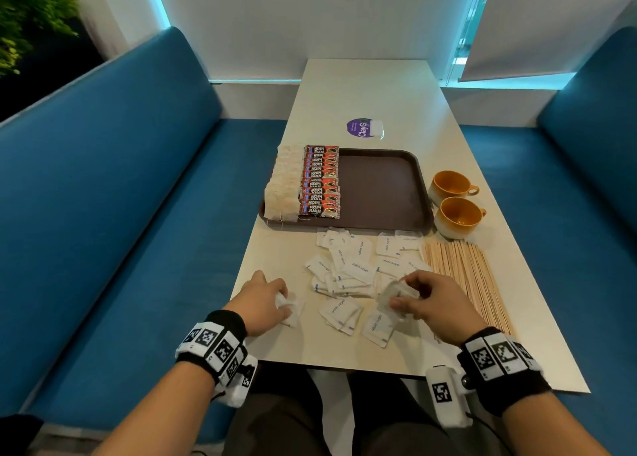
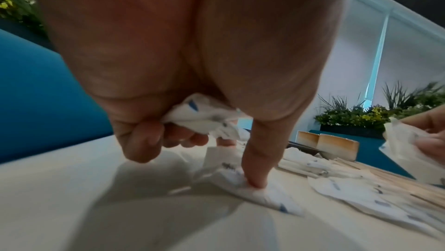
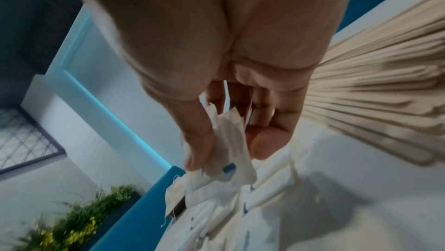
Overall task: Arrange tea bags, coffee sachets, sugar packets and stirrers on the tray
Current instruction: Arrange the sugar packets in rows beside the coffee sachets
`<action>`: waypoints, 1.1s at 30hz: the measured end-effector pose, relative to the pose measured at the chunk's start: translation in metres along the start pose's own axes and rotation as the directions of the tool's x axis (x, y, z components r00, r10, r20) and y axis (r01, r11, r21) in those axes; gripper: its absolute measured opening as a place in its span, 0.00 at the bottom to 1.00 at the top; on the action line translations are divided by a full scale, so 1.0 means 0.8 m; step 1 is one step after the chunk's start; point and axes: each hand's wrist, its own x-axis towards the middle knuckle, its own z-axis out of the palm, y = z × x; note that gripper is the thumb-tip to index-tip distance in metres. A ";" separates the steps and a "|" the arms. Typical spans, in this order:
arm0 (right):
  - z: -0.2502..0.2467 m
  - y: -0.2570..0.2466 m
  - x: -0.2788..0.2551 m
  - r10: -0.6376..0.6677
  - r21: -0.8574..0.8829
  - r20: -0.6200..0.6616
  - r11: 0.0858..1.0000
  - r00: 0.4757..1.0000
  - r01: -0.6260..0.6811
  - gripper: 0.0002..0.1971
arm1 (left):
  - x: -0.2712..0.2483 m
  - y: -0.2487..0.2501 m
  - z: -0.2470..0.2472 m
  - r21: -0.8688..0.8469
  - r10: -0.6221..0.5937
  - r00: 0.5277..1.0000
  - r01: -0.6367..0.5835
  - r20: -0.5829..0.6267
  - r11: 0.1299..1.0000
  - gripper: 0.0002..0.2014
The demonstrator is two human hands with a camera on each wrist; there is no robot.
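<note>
A brown tray (image 1: pixel 379 186) lies mid-table, with a column of tea bags (image 1: pixel 282 188) at its left edge and red coffee sachets (image 1: pixel 320 183) beside them. White sugar packets (image 1: pixel 355 269) lie scattered on the table in front of the tray. Wooden stirrers (image 1: pixel 465 276) lie in a row to their right. My left hand (image 1: pixel 267 298) grips a few sugar packets (image 2: pixel 204 116) in curled fingers while its thumb presses another packet (image 2: pixel 250 184) on the table. My right hand (image 1: pixel 424 298) pinches several sugar packets (image 3: pixel 228 141) just above the pile.
Two orange cups (image 1: pixel 455 200) stand right of the tray. A purple round sticker (image 1: pixel 360 128) marks the table beyond it. Blue bench seats (image 1: pixel 120 214) flank the white table (image 1: pixel 362 86) on both sides.
</note>
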 end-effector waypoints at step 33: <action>0.028 -0.031 -0.001 0.009 -0.258 0.015 0.966 1.000 -0.004 0.11 | -0.032 0.075 0.018 -0.850 0.026 0.997 -0.081 -0.079 0.521 0.16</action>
